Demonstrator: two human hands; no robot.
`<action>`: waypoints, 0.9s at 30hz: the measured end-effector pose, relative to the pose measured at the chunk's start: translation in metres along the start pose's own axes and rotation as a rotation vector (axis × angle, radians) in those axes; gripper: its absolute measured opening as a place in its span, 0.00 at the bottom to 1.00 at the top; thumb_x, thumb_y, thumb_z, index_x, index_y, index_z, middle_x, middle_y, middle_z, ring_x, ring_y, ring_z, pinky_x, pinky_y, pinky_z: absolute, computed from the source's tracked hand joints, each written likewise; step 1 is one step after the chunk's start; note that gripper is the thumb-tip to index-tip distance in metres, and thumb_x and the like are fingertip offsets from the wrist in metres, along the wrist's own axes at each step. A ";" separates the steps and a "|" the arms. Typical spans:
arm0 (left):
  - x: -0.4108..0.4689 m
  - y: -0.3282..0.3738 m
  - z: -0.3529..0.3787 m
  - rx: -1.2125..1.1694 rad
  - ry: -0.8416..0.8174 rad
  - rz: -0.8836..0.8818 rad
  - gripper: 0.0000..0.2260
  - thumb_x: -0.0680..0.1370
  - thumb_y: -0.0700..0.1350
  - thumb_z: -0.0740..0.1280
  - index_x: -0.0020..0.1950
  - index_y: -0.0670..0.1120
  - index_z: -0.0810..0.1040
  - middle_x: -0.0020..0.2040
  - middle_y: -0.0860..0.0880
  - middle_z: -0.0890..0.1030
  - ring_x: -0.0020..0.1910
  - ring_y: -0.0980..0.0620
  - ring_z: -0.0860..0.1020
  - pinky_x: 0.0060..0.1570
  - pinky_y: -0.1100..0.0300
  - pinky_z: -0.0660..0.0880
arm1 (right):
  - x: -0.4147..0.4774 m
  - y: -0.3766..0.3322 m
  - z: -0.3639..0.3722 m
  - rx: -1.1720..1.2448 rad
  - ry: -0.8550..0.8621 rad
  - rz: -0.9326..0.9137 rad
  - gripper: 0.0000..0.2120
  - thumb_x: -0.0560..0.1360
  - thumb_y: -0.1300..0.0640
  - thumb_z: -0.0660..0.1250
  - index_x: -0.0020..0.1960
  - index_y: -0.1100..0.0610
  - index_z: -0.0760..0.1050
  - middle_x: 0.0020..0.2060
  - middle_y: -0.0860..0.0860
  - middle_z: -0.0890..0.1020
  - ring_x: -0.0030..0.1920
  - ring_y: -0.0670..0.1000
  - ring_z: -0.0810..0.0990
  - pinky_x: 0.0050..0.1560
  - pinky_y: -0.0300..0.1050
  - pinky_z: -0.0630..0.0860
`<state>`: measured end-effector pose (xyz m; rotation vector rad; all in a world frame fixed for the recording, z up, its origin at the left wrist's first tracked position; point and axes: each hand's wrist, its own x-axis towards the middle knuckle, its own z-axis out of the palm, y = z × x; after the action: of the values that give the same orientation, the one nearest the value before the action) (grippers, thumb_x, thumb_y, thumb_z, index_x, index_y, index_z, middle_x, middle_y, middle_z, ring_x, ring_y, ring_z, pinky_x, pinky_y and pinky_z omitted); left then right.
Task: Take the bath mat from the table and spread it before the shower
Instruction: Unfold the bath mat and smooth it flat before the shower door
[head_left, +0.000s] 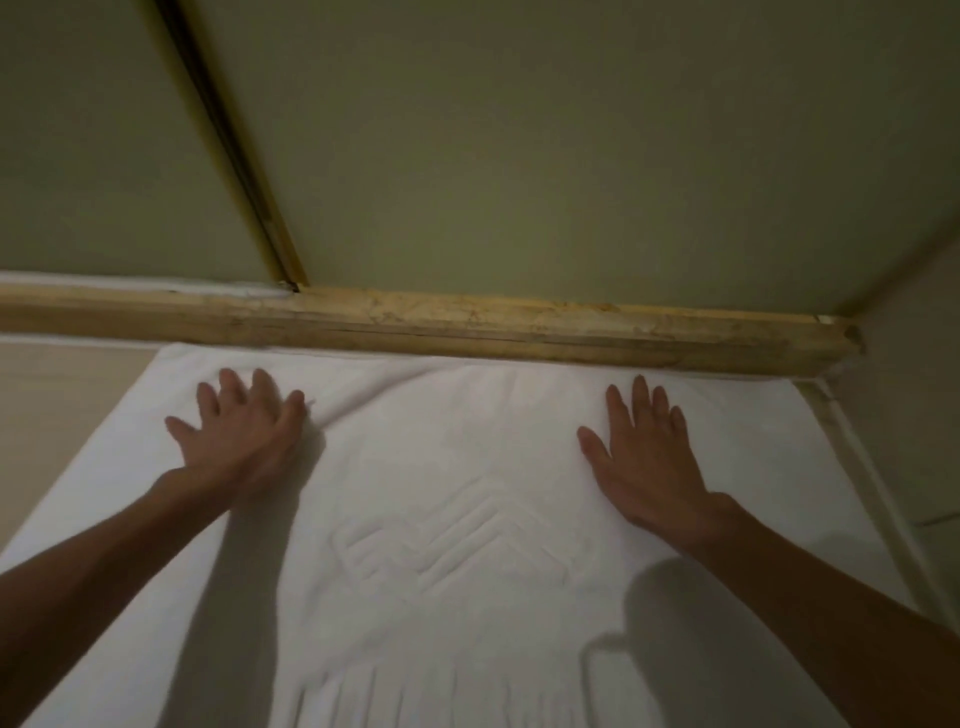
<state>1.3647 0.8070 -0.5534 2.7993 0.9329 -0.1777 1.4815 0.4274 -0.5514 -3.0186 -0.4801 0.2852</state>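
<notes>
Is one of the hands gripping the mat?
No, the left hand and the right hand both lie flat on the mat with straight fingers.

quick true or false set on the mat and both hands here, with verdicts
1. The left hand and the right hand both lie flat on the white bath mat. True.
2. The left hand pinches a corner of the mat and lifts it. False: its fingers are straight and spread, pressing on the mat.
3. The mat's far edge lies along the shower curb. True.
4. The mat is folded into a bundle. False: it is spread open on the floor, with only a small wrinkle beside the left hand.
5. An embossed pattern shows in the mat between the two forearms. True.
</notes>
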 end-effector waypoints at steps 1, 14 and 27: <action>0.004 -0.005 0.004 0.005 -0.026 -0.002 0.32 0.78 0.67 0.44 0.76 0.50 0.50 0.78 0.41 0.49 0.76 0.38 0.48 0.66 0.28 0.47 | 0.001 -0.003 0.002 -0.002 -0.002 0.012 0.34 0.78 0.37 0.43 0.77 0.54 0.42 0.77 0.58 0.42 0.76 0.59 0.40 0.74 0.56 0.40; 0.024 -0.012 0.011 0.028 -0.053 -0.023 0.41 0.68 0.76 0.38 0.76 0.58 0.38 0.78 0.47 0.36 0.76 0.41 0.37 0.64 0.28 0.35 | 0.003 0.001 0.010 -0.036 0.024 0.007 0.41 0.69 0.31 0.29 0.77 0.52 0.39 0.77 0.55 0.39 0.76 0.57 0.37 0.74 0.54 0.38; 0.028 -0.015 0.001 0.020 -0.082 -0.029 0.41 0.69 0.76 0.39 0.77 0.58 0.37 0.78 0.47 0.35 0.76 0.42 0.36 0.65 0.28 0.38 | -0.002 -0.002 0.007 -0.061 0.033 -0.006 0.41 0.70 0.32 0.30 0.77 0.53 0.40 0.77 0.56 0.40 0.76 0.57 0.39 0.75 0.55 0.40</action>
<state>1.3776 0.8345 -0.5612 2.7746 0.9582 -0.3052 1.4775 0.4288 -0.5582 -3.0752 -0.5038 0.2238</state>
